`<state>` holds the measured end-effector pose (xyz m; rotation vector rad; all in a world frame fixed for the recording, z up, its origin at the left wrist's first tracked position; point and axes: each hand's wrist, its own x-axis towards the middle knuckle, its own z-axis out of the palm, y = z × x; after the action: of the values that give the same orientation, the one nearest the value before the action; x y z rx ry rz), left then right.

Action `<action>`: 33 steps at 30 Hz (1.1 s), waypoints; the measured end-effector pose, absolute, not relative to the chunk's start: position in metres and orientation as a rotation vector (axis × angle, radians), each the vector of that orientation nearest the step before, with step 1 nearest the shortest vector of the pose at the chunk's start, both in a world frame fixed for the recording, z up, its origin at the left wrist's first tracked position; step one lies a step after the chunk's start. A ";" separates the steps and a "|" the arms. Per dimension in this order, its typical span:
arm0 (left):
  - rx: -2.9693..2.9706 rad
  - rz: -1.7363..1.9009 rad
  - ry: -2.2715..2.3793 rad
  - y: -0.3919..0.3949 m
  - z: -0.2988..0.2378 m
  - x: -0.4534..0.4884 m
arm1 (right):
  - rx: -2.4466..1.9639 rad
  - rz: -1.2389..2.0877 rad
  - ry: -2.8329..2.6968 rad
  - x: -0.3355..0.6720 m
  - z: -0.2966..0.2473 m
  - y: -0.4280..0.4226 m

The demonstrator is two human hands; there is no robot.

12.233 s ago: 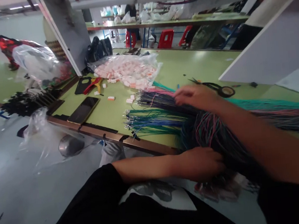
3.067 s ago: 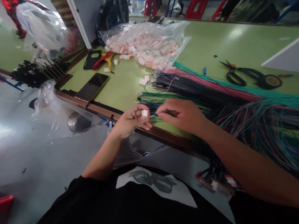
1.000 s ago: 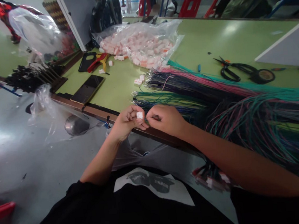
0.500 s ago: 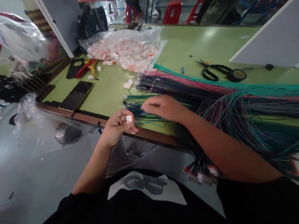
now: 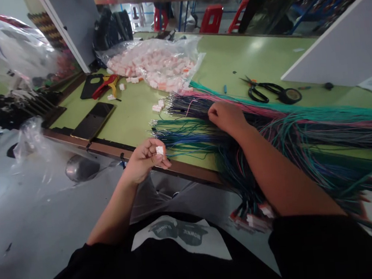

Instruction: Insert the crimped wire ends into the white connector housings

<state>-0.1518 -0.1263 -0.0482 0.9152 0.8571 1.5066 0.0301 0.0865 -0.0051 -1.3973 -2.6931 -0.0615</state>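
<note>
Near the bench's front edge, my left hand (image 5: 144, 162) pinches a small white and orange connector housing (image 5: 160, 150) between thumb and fingers. My right hand (image 5: 228, 117) hovers over or rests on the bundle of dark wires (image 5: 196, 106), its fingers curled together. Whether a wire is between those fingertips is hidden. Blue and green wires (image 5: 185, 137) with bare metal terminals lie between my two hands. Two or so loose housings (image 5: 158, 106) sit just beyond the wire tips.
A clear plastic bag of housings (image 5: 159, 63) lies at the back. A phone (image 5: 93, 120) and red-yellow pliers (image 5: 105, 86) are to the left. Black scissors (image 5: 260, 89) and a tape roll (image 5: 292, 95) lie back right. Finished-looking wires with connectors (image 5: 254, 218) hang off the front edge.
My right hand has moved right and slightly up, away from the wire tips and along the bundle. My left hand still holds the connector housing in nearly the same place.
</note>
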 end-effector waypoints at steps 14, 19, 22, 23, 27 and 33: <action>0.864 1.501 0.872 -0.123 -0.048 -0.152 | -1.516 0.407 -2.369 0.065 0.049 0.075; 0.806 1.491 0.938 -0.120 -0.044 -0.152 | -1.106 1.033 -2.352 0.064 0.056 0.053; 0.821 1.475 0.950 -0.120 -0.043 -0.153 | -0.918 0.976 -2.519 0.042 0.049 0.026; 0.829 1.471 0.946 -0.120 -0.043 -0.153 | -0.822 0.953 -2.545 0.034 0.045 0.016; 0.837 1.442 0.935 -0.120 -0.043 -0.154 | -0.562 0.881 -2.596 0.008 0.025 -0.010; 0.852 1.415 0.957 -0.120 -0.041 -0.155 | -0.594 0.880 -2.596 0.000 0.011 -0.015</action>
<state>-0.1546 -0.1199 -0.0414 0.8517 0.9569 1.4149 0.0002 -0.0146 0.0112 -0.5941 -2.5959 0.8798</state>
